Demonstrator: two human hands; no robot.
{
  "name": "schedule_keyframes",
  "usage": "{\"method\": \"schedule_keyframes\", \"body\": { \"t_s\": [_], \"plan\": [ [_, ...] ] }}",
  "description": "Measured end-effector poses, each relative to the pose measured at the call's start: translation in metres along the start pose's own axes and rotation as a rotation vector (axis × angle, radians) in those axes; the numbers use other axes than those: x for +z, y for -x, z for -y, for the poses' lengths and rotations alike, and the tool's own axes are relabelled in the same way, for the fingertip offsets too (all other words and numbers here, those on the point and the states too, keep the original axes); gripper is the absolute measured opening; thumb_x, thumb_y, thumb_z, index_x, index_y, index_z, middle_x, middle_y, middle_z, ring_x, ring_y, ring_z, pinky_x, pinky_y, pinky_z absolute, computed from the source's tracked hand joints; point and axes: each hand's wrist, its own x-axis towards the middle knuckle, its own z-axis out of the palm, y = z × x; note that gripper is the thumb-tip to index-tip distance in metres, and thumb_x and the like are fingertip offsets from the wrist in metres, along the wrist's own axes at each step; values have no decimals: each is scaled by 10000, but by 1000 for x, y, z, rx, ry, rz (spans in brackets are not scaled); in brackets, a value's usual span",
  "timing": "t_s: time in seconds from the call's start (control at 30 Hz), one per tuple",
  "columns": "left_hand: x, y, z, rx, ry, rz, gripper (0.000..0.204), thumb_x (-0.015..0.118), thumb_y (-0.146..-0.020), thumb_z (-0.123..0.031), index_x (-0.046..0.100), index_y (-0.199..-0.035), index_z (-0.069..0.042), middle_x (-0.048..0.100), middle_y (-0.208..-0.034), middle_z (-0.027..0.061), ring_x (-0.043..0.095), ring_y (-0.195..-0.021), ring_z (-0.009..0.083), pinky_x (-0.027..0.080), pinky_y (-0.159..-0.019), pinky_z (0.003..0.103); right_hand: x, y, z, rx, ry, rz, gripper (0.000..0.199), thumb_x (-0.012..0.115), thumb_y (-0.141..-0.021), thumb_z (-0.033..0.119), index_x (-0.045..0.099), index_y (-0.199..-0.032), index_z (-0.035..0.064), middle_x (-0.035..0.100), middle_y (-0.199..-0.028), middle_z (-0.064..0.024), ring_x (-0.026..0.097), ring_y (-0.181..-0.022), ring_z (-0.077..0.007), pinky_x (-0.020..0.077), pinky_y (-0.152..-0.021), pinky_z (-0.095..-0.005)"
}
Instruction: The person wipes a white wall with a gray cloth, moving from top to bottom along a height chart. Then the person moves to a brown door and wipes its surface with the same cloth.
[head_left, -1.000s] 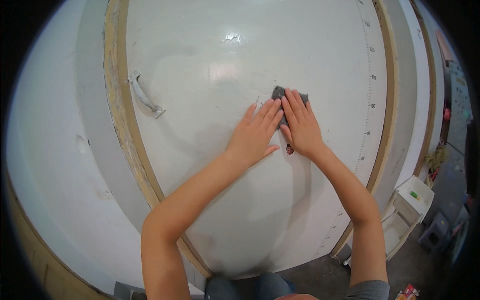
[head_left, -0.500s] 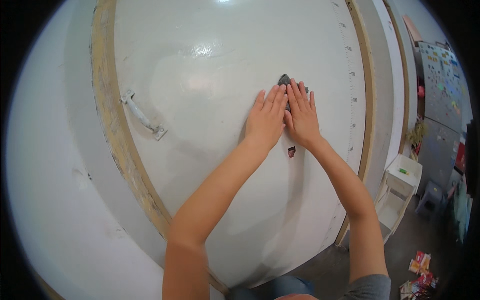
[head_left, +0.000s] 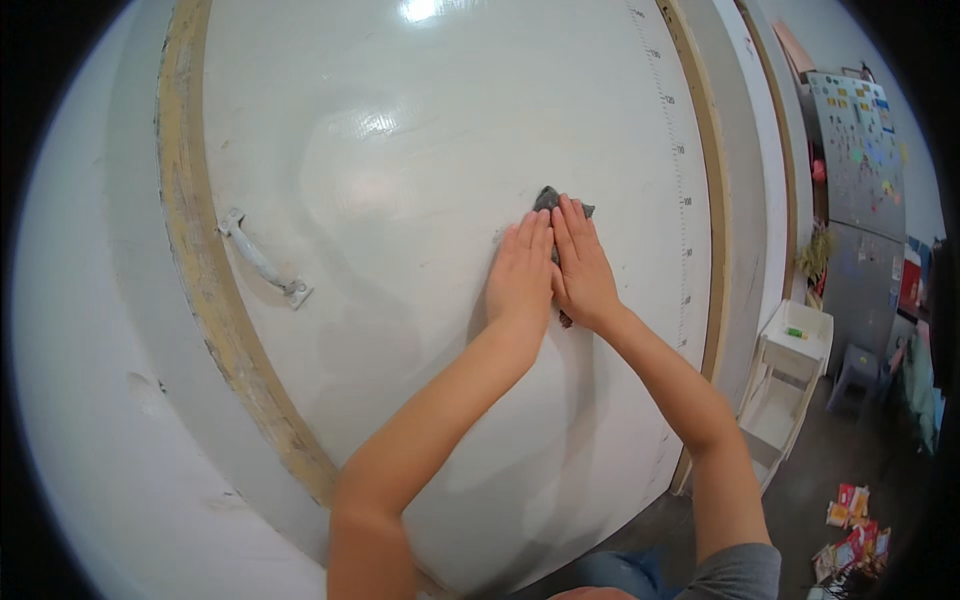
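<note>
A dark grey cloth [head_left: 547, 199] lies against a white door [head_left: 400, 300], pressed there under both my hands. My left hand [head_left: 520, 268] rests flat over its left side with the fingers stretched upward. Beside it, thumb side touching, my right hand [head_left: 586, 265] lies flat over the cloth's right side, its fingers also straight. Only the cloth's upper edge and a strip between the hands show; the rest is hidden. Just below the hands, a small dark reddish patch [head_left: 566, 320] on the door is partly covered by my right hand.
A metal pull handle [head_left: 262, 258] is fixed on the door's left side, near a worn wooden frame [head_left: 185, 200]. Height marks run down the right side. Further right stand a white shelf cart [head_left: 775, 410], a grey fridge [head_left: 865, 180], a stool [head_left: 855, 378] and colourful packets [head_left: 855, 545] on the floor.
Both hands and the cloth have slid a little down the door, closer to the reddish patch, which is now partly covered. The whole view has shifted slightly.
</note>
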Motion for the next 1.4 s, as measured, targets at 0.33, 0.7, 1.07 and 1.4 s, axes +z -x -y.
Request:
{"method": "schedule_keyframes", "body": {
  "t_s": [0.33,0.7,1.07,1.4],
  "plan": [
    [-8,-51,-5,-141,178,-124,820,621,-835,-540,353,-1462,-84,254,-1557,97,201,-1453,217,179,-1171,434,-20,-53,-71,-209,-5,-12,660,570,-905,322,328,-1470,81,258,-1554,-99,239,-1433,-304,232,-1152,-468],
    [-21,-12,-63,27,297,8,872,685,-766,-539,369,-1454,-106,240,-1561,136,227,-1446,264,202,-1148,477,-34,19,-113,-356,-60,122,675,670,-828,337,434,-1411,91,333,-1525,-57,292,-1414,-243,247,-1144,-468],
    [-29,-107,-71,-11,334,-197,824,680,-812,-465,339,-1454,-78,252,-1551,145,250,-1433,281,234,-1137,478,-47,-24,-169,-249,-101,-81,523,550,-889,120,436,-1391,24,340,-1520,-102,293,-1418,-275,247,-1149,-457],
    [-31,-82,-124,97,285,-46,826,663,-787,-553,403,-1440,-119,260,-1556,132,222,-1446,255,207,-1141,470,-53,44,-193,-281,-161,158,637,630,-858,217,394,-1411,6,292,-1537,-123,259,-1429,-286,246,-1155,-436]
  ]
}}
